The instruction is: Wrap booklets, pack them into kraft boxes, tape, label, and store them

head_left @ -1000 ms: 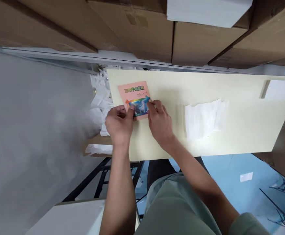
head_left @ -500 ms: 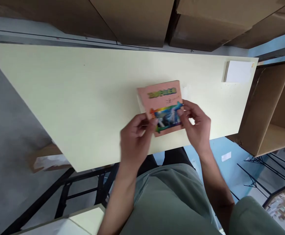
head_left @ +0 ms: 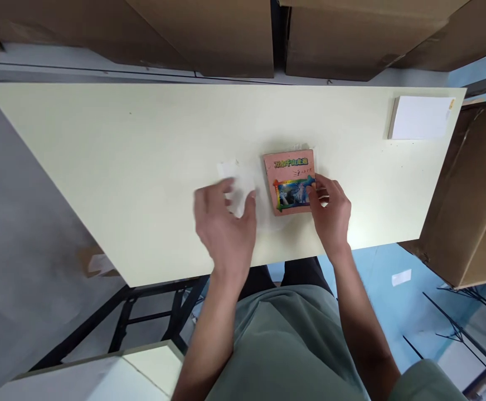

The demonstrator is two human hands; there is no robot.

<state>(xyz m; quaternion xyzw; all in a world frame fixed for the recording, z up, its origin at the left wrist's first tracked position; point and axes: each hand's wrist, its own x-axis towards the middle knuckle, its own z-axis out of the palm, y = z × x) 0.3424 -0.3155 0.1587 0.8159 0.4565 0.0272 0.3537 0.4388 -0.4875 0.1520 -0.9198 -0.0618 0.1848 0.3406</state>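
Note:
A pink book (head_left: 288,159) with green and yellow title characters and a colourful picture on its cover sits near the middle of the table. My right hand (head_left: 330,214) pinches its right edge, thumb on the cover. To the left of the book, and apart from it, is my left hand (head_left: 226,223), its fingers bent but spread from the thumb and holding nothing. Behind those fingers a thin whitish sheet (head_left: 227,168) lies on the tabletop and reaches toward the book; its exact outline is hard to make out.
The pale table (head_left: 142,167) stretches wide to both sides. At its far right corner rests a white stack, perhaps paper or cards (head_left: 421,118). An open cardboard box (head_left: 447,206) stands beyond the right edge. Large cartons (head_left: 226,39) line the back.
My left hand has let go of the book and moved left. The book has been lowered toward the tabletop, slightly right, with my right hand still on its edge.

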